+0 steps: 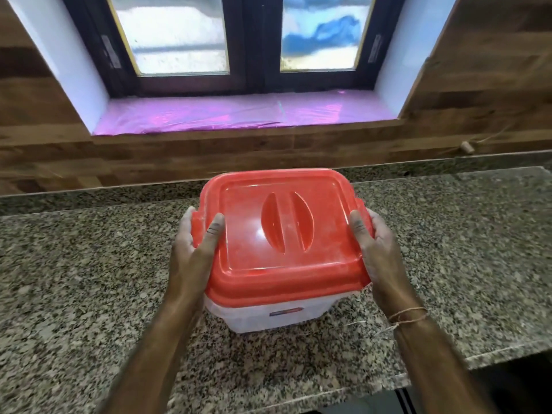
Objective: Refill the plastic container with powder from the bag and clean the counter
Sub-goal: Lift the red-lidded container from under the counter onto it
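A white plastic container [268, 319] stands on the speckled granite counter [89, 279] in the middle of the head view. Its red lid [268, 249] is on top, dusted with pale powder, with a moulded handle in its centre. My left hand [194, 252] grips the lid's left edge, thumb lying on top. My right hand [376, 249] grips the lid's right edge the same way. No bag of powder is in view.
A wood-panelled wall rises behind the counter, with a window and a sill covered in pink foil [239, 113]. The counter's front edge steps back at the right [478, 358], with a dark gap below. A small cork on a string [467, 147] hangs on the wall.
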Demonstrator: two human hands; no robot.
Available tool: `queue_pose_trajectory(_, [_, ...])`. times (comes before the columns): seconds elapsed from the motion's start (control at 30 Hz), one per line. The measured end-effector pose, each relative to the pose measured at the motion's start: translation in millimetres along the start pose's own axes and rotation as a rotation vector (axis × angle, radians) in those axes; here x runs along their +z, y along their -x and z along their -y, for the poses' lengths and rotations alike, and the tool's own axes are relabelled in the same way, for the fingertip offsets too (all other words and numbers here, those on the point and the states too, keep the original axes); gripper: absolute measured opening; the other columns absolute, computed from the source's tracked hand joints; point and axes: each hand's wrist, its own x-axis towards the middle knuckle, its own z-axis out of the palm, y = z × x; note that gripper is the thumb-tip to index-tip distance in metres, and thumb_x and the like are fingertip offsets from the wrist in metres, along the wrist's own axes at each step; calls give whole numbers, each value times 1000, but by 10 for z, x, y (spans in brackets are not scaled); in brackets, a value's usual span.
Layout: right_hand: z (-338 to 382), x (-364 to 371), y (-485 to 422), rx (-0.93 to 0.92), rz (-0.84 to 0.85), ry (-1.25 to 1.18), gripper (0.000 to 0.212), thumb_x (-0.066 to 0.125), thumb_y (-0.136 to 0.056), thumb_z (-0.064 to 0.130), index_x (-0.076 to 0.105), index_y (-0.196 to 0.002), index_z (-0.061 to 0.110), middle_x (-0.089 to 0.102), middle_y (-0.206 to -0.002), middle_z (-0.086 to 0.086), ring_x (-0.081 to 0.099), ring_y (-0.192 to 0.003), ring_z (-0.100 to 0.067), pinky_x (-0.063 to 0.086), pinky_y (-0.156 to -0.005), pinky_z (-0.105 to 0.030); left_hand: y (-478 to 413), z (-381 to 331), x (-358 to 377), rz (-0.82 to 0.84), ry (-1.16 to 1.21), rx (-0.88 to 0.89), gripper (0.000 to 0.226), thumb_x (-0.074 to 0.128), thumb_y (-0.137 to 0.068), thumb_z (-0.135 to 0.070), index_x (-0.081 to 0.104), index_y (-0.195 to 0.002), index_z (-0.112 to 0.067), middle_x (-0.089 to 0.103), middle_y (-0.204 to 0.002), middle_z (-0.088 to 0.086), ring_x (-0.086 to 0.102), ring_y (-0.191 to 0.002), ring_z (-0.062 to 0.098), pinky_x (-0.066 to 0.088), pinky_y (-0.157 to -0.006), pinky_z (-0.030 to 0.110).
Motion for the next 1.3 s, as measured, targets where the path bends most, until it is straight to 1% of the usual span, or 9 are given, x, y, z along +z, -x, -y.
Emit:
queue_pose_trajectory(0.17, [76, -458, -274, -13, -28, -64, 64, 74, -85, 54, 54, -140, 27, 72, -121, -2, 75, -102, -22, 63, -83, -47, 45, -281, 521, 40, -49, 71, 90, 63, -90, -62, 18, -163, -33, 41, -159, 2, 58, -129, 18, 55, -99, 39])
queue_pose_trajectory(0.3, [-4, -1110, -692, 74, 53, -314, 53, 77, -88, 29, 60, -136, 17, 75, -120, -11, 75, -104, -29, 61, -87, -49, -21, -316, 1197, 61, -178, 68, 107, 51, -73, -88, 16, -162, -39, 34, -163, -5, 45, -142, 16, 39, -117, 41])
queue_pose_trajectory(0.43, [-401, -1924, -1043, 153, -15, -424, 44, 73, -90, 19, 64, -132, 11, 76, -114, -15, 77, -90, -23, 65, -71, -35, -21, -109, 2009, 181, -570, 157, 99, 17, -83, -85, 6, -165, -30, -1, -173, -2, -3, -159, 14, 1, -128, 53])
queue_pose_trajectory(0.53, [-897, -2434, -1269, 204, -117, -410, 43, 72, -90, 13, 63, -132, 5, 72, -120, -17, 75, -73, -14, 64, -65, -30, 71, 204, 2399, 250, -938, 230, 98, 13, -88, -84, -2, -165, -25, -18, -170, -1, -22, -156, 14, -14, -125, 51])
queue_pose_trajectory(0.63, [-1372, -2694, -1398, 233, -158, -314, 46, 77, -86, 17, 64, -130, 9, 69, -124, -23, 75, -76, -16, 65, -68, -35, 150, 433, 2569, 257, -1169, 234, 106, 11, -83, -85, -3, -165, -20, -24, -169, 2, -26, -154, 16, -13, -125, 50])
queue_pose_trajectory(0.77, [-1808, -2590, -1464, 294, -81, -157, 57, 88, -71, 35, 66, -122, 23, 75, -112, -15, 76, -94, -37, 62, -76, -58, 152, 484, 2649, 187, -1279, 231, 99, 30, -93, -77, -2, -165, -16, -24, -169, 2, -25, -155, 19, -12, -125, 48])
queue_pose_trajectory(0.9, [-2098, -2323, -1488, 315, -34, -98, 47, 84, -79, 25, 64, -121, 22, 74, -112, -16, 75, -92, -35, 63, -78, -57, 148, 492, 2693, 155, -1295, 229, 98, 34, -94, -75, 2, -165, -16, -21, -170, 2, -22, -156, 18, -10, -125, 50])
queue_pose_trajectory(1.07, [-2468, -2180, -1512, 240, -52, 269, 88, 73, -69, 63, 49, -143, 22, 61, -131, -11, 64, -114, -32, 56, -95, -49, 156, 519, 2738, 134, -1320, 224, 96, 34, -94, -75, 2, -165, -18, -20, -170, 0, -22, -156, 18, -10, -125, 51])
queue_pose_trajectory(1.3, [-2460, -2012, -1405, 136, -81, 625, 68, 80, -84, 29, 53, -139, 1, 52, -136, -24, 52, -124, -43, 46, -105, -50, 162, 526, 2729, 121, -1337, 231, 104, 18, -85, -83, 3, -165, -19, -17, -171, -1, -20, -156, 17, -8, -126, 52])
